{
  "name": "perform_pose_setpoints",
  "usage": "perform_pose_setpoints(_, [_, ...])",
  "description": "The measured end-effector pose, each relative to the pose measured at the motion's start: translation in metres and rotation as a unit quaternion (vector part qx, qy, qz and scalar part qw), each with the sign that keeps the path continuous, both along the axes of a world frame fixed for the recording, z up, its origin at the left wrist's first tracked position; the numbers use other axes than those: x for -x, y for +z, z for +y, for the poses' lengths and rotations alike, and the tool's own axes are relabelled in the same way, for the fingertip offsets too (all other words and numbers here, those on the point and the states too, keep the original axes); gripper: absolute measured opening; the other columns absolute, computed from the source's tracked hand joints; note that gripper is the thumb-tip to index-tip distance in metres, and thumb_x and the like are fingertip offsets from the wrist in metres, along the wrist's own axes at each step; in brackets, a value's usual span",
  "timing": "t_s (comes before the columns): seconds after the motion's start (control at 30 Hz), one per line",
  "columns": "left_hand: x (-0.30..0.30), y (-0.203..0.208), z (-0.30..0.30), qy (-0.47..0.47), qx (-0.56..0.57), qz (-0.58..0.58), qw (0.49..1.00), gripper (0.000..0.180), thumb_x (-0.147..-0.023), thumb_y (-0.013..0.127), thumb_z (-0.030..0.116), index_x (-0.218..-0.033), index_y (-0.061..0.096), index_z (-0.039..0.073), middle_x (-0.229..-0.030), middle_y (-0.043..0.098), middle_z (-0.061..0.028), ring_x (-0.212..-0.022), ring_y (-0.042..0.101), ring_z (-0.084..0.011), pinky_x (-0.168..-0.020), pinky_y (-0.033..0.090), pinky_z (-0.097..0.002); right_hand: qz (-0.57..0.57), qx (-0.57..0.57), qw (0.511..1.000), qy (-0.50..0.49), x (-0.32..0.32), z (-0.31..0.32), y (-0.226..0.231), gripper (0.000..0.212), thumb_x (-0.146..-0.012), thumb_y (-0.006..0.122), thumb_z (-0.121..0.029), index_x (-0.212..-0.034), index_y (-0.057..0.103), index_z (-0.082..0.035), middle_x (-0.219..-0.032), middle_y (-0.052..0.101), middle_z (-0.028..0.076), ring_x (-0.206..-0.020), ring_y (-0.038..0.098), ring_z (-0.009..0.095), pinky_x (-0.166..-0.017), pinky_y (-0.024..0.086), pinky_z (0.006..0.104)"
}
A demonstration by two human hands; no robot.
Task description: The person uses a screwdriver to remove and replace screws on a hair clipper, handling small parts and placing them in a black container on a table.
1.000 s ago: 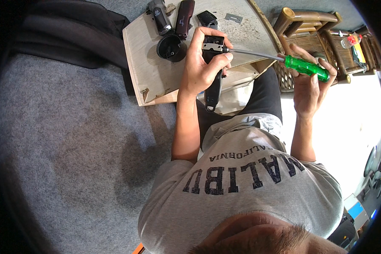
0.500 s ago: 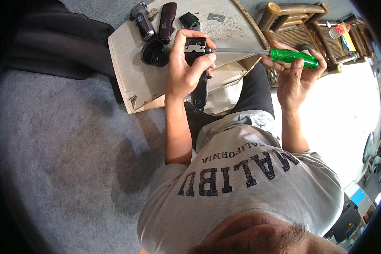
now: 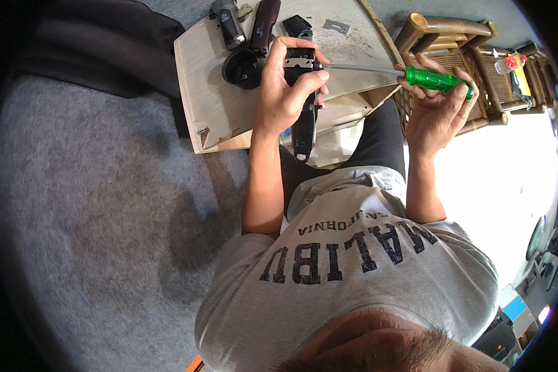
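Head cam: fisheye, worn on the person's head, aimed steeply down. Shirt [image 3: 384, 301] very near, filling lower middle; farther off, left hand [image 3: 283, 102] over the table [image 3: 216, 108] by its near edge, right hand [image 3: 437, 118] past its right edge. Table's far right corner cropped; carpet [image 3: 99, 192] fills view's left.

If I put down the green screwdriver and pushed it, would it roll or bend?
The screwdriver probably wouldn't bend: its shaft looks like metal. It might roll in a curve, since its rounded handle is much thicker than the shaft.
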State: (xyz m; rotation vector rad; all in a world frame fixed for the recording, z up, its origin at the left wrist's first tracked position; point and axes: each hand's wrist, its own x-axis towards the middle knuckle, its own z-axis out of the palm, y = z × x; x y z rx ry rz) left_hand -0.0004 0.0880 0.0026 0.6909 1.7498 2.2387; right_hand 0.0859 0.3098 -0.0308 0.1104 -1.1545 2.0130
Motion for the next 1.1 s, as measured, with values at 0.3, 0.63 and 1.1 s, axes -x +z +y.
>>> perform_pose_setpoints(0.3, [0.0, -0.002, -0.001, 0.003, -0.015, 0.001, 1.0, 0.037, -0.09, 0.065, -0.002, -0.123, 0.05, 0.0, -0.104, 0.067, -0.0118, -0.071, 0.067, -0.0155, -0.054, 0.058, -0.0306, 0.036, 0.03, 0.998, 0.028, 0.007, -0.017, 0.025, 0.037, -0.116, 0.033, -0.035, -0.147, 0.026, -0.014, -0.135, 0.058, 0.041, -0.104, 0.074, 0.048, -0.087, 0.067, 0.051])
perform_pose_setpoints(0.63, [-0.001, -0.003, -0.001, 0.002, -0.021, 0.019, 1.0, 0.039, -0.091, 0.07, -0.001, -0.124, 0.049, 0.001, -0.104, 0.067, -0.0107, -0.073, 0.067, -0.0135, -0.055, 0.058, -0.0281, -0.033, -0.103, 0.988, -0.113, 0.002, 0.008, -0.024, 0.045, -0.114, 0.032, -0.047, -0.139, 0.035, -0.009, -0.124, 0.064, 0.034, -0.101, 0.076, 0.044, -0.081, 0.069, 0.0485])
perform_pose_setpoints(1.1, [-0.014, 0.0, 0.004, 0.036, 0.006, 0.118, 0.992, 0.044, -0.087, 0.078, 0.002, -0.121, 0.049, 0.002, -0.106, 0.064, -0.008, -0.074, 0.063, -0.0079, -0.056, 0.057, -0.0223, 0.068, -0.007, 0.998, -0.007, -0.011, -0.01, -0.007, 0.036, -0.116, 0.033, -0.042, -0.142, 0.037, -0.018, -0.138, 0.058, 0.034, -0.112, 0.07, 0.052, -0.094, 0.062, 0.0611])
